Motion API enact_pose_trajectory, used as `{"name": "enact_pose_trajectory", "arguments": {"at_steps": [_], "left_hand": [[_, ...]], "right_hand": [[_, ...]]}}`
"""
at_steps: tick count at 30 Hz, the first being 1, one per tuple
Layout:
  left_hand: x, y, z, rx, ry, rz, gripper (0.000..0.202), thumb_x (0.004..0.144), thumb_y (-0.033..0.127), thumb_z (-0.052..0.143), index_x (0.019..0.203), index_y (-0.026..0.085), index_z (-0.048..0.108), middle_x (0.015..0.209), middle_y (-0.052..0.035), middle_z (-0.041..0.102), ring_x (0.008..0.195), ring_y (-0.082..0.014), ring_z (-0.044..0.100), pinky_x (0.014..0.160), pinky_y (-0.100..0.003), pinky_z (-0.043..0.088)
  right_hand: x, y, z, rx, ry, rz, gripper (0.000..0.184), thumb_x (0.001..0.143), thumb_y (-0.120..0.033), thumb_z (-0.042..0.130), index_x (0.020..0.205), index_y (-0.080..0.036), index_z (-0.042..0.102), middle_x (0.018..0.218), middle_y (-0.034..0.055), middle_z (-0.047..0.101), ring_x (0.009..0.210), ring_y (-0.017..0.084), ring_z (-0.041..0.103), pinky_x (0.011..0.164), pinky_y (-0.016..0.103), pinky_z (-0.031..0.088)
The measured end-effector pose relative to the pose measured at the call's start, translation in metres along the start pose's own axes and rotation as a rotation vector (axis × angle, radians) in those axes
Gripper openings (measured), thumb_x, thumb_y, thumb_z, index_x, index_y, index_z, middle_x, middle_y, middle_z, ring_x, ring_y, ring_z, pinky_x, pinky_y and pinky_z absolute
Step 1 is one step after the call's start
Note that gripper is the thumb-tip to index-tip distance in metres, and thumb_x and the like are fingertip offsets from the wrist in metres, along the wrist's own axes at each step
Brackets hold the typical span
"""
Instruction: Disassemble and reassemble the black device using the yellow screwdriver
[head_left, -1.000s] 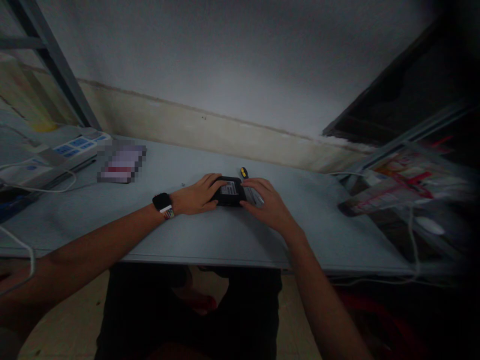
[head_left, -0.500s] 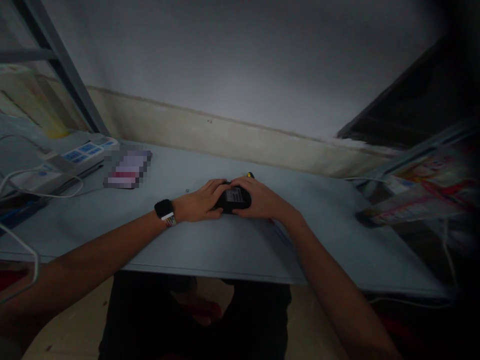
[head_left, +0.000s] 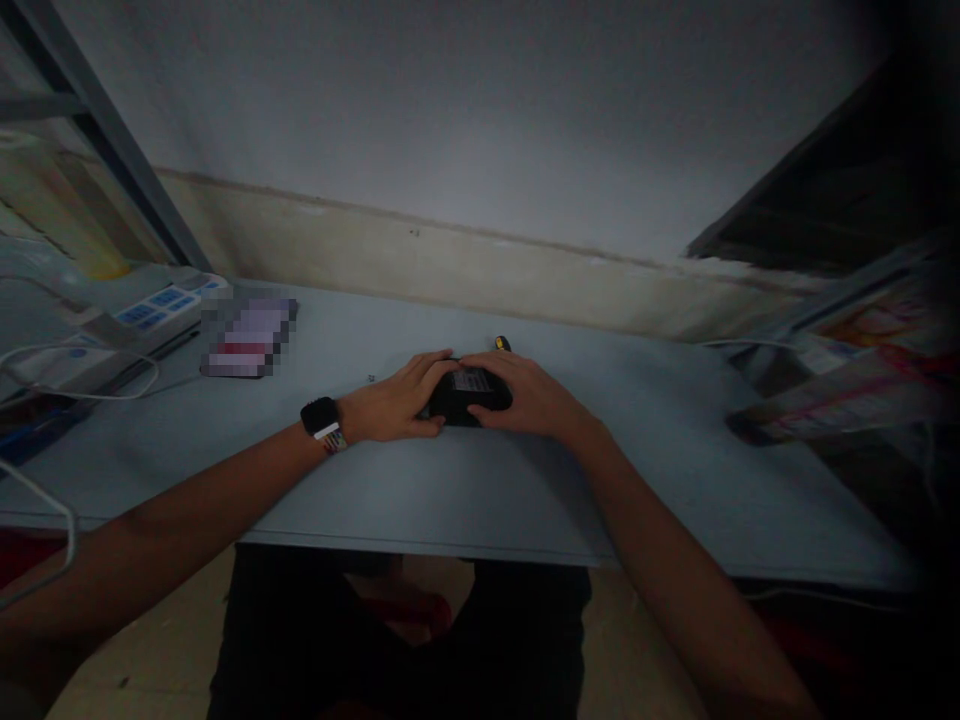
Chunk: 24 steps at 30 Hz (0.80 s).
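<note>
A black, rounded device (head_left: 456,404) with a pale printed label facing up rests on the light blue tabletop (head_left: 420,490). My left hand (head_left: 394,403) grips its left end, thumb at the near edge and fingers over the far side. From the right, my right hand (head_left: 536,393) curls around the other end, with its thumb on the near part of the device. Both palms hide the ends. Just behind my right hand lies a small black-and-yellow object (head_left: 502,343), partly covered; its kind is unclear.
A phone (head_left: 251,335) lies to the left, beside a white power strip (head_left: 161,315) with white cables (head_left: 90,392). A clear plastic-wrapped item (head_left: 832,405) stands at the right. The wall (head_left: 450,250) runs along the back; metal frame posts (head_left: 124,150) rise at the left.
My right hand has shifted slightly right on the device, and more of the black-and-yellow object shows behind it. The camera view has moved a little. Both hands keep their hold.
</note>
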<state>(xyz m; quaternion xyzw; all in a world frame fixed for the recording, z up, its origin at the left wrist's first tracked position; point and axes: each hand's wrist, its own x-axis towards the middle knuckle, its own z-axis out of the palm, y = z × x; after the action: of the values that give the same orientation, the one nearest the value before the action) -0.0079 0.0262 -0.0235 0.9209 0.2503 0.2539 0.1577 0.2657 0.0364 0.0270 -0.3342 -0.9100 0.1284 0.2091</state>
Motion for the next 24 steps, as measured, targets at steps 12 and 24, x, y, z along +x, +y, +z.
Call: {"name": "enact_pose_trajectory", "arguments": {"at_steps": [12, 24], "left_hand": [[0.006, 0.003, -0.007, -0.129, 0.085, -0.052, 0.087, 0.082, 0.028, 0.078, 0.155, 0.020, 0.032, 0.154, -0.0222, 0.050, 0.145, -0.0399, 0.052, 0.123, -0.064, 0.045], [0.009, 0.004, -0.015, -0.245, 0.086, -0.129, 0.102, 0.076, 0.037, 0.086, 0.159, 0.019, 0.028, 0.151, -0.0217, 0.051, 0.138, -0.0401, 0.057, 0.117, -0.061, 0.050]], "right_hand": [[-0.010, 0.012, 0.003, -0.117, 0.217, -0.076, 0.035, 0.107, -0.047, 0.058, 0.122, -0.022, 0.078, 0.116, 0.0109, 0.085, 0.104, 0.028, 0.082, 0.094, 0.045, 0.066], [0.007, 0.006, 0.005, -0.119, 0.542, -0.018, 0.034, 0.112, -0.041, 0.049, 0.102, -0.024, 0.076, 0.099, 0.0093, 0.082, 0.091, 0.024, 0.077, 0.085, 0.040, 0.061]]}}
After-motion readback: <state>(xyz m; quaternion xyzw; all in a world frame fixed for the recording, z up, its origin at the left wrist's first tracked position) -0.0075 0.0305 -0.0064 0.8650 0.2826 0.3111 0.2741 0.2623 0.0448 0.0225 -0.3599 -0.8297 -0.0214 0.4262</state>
